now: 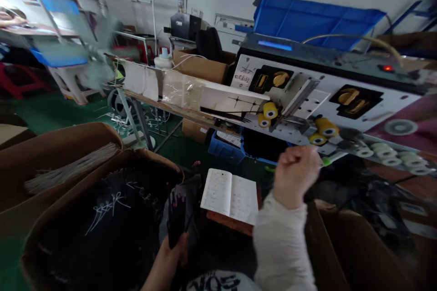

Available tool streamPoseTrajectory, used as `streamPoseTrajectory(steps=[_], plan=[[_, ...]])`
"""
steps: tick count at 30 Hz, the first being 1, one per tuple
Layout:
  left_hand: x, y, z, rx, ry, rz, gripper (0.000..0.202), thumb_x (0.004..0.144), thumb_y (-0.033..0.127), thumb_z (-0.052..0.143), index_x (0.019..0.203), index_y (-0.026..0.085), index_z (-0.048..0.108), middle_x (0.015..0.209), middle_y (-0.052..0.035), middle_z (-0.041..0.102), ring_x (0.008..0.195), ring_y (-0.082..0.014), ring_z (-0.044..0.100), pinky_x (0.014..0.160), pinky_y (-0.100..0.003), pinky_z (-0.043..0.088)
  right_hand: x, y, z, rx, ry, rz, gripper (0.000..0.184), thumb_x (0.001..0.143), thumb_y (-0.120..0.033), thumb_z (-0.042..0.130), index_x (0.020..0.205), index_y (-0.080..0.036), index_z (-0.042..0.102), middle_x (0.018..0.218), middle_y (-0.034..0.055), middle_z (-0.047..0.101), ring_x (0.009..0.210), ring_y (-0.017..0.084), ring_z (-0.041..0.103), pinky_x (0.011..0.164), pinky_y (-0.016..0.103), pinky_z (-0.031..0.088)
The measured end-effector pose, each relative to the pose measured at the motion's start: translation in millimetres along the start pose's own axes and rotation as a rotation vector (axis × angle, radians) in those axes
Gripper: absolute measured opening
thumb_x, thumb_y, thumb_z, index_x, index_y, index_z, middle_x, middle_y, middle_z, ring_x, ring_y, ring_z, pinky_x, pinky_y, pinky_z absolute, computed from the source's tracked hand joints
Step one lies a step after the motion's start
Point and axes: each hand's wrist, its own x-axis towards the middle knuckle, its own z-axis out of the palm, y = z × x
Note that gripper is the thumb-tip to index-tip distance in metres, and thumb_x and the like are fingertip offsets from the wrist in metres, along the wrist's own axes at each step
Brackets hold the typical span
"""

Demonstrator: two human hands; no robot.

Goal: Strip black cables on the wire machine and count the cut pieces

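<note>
Head view: left hand — fingers closed round a bundle of dark wires; bundle is light and limp, so take hold mid-length; right hand forms a closed fist, holding nothing visible, just below a machine; open notebook lies between hands and cardboard box.

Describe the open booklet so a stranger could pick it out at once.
Below the long white-panelled machine with yellow rollers, find the raised right hand. Just left of it, an open booklet lies on a brown board, its printed white pages spread flat.
</note>
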Motion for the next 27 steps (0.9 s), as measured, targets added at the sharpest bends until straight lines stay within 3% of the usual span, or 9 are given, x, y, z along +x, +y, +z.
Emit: streamPoseTrajectory(steps=[1, 3, 5, 7, 9, 11, 13, 18, 27], plan=[[2, 2, -3.3, 0.003, 0.006, 0.019, 0.048, 0.062, 0.058, 0.071, 0.059, 0.016, 0.046, 0.05, 0.0054, 0.036, 0.045, -0.0068, 0.034, 0.042, -0.022, 0.029, 6, 0, -9, 0.009, -0.007, -0.031, 0.041, 0.088, -0.051, 0.038, 0.059, -0.022, 0.035, 0.05, -0.0078, 0.029, 0.04, 0.007, 0.025, 0.037, 0.018, 0.021], [6, 13, -5.2, -0.028, -0.034, 0.11, 0.044, 0.069, 0.053, 0.069, 0.06, 0.015, 0.048, 0.053, 0.0042, 0.039, 0.048, -0.0074, 0.037, 0.047, -0.022, 0.033, 1, 12, -14, -0.017, -0.211, -0.06, 0.04, 0.082, -0.049, 0.051, 0.056, -0.021, 0.038, 0.049, -0.0068, 0.034, 0.041, 0.007, 0.032, 0.039, 0.019, 0.026], [11, 30, -1.5, -0.085, -0.098, 0.161, 0.038, 0.072, 0.048, 0.067, 0.064, 0.015, 0.052, 0.056, 0.0041, 0.039, 0.05, -0.0075, 0.038, 0.049, -0.022, 0.036, -15, 32, -2, -0.103, -0.505, -0.025, 0.033, 0.076, -0.043, 0.062, 0.057, -0.02, 0.047, 0.05, -0.0051, 0.043, 0.045, 0.009, 0.042, 0.042, 0.02, 0.033], [13, 43, 4.7, -0.13, -0.14, 0.162, 0.034, 0.073, 0.047, 0.067, 0.071, 0.014, 0.056, 0.057, 0.0042, 0.04, 0.05, -0.0074, 0.038, 0.049, -0.023, 0.036, -21, 53, 19, -0.141, -0.635, 0.058, 0.021, 0.08, -0.041, 0.058, 0.076, -0.02, 0.057, 0.064, -0.0018, 0.056, 0.051, 0.01, 0.05, 0.045, 0.022, 0.038], [12, 48, 9.9, -0.126, -0.161, 0.159, 0.034, 0.074, 0.046, 0.067, 0.077, 0.014, 0.058, 0.058, 0.0041, 0.041, 0.049, -0.0074, 0.037, 0.048, -0.023, 0.036, -11, 65, 41, -0.154, -0.52, 0.05, 0.023, 0.084, -0.041, 0.051, 0.094, -0.02, 0.057, 0.077, 0.0007, 0.06, 0.054, 0.011, 0.052, 0.047, 0.022, 0.041], [10, 47, 12.2, -0.114, -0.17, 0.147, 0.035, 0.073, 0.047, 0.067, 0.079, 0.014, 0.058, 0.057, 0.0041, 0.041, 0.048, -0.0073, 0.037, 0.048, -0.023, 0.036, 12, 66, 57, -0.257, -0.31, -0.104, 0.025, 0.084, -0.039, 0.05, 0.1, -0.02, 0.057, 0.08, 0.0017, 0.06, 0.058, 0.012, 0.053, 0.052, 0.023, 0.042], [6, 43, 11.7, -0.126, -0.167, 0.12, 0.037, 0.071, 0.049, 0.069, 0.08, 0.014, 0.058, 0.057, 0.0042, 0.041, 0.047, -0.0072, 0.036, 0.047, -0.023, 0.035, 37, 60, 67, -0.482, -0.194, -0.267, 0.024, 0.084, -0.035, 0.052, 0.102, -0.02, 0.06, 0.078, 0.0016, 0.061, 0.062, 0.013, 0.054, 0.06, 0.024, 0.042], [3, 37, 7.1, -0.155, -0.139, 0.075, 0.039, 0.068, 0.05, 0.071, 0.074, 0.014, 0.056, 0.056, 0.0047, 0.04, 0.047, -0.0066, 0.035, 0.047, -0.023, 0.035, 71, 39, 78, -0.968, -0.216, -0.295, 0.026, 0.09, -0.032, 0.045, 0.11, -0.024, 0.06, 0.067, 0.0007, 0.064, 0.062, 0.016, 0.058, 0.06, 0.025, 0.035], [7, 37, 5.3, -0.112, -0.197, 0.083, 0.042, 0.068, 0.054, 0.069, 0.067, 0.014, 0.055, 0.054, 0.0036, 0.04, 0.046, -0.0074, 0.036, 0.047, -0.024, 0.033, 79, 31, 82, -1.166, -0.307, -0.345, 0.025, 0.093, -0.033, 0.04, 0.109, -0.027, 0.058, 0.08, 0.0037, 0.069, 0.071, 0.02, 0.063, 0.062, 0.027, 0.035]])
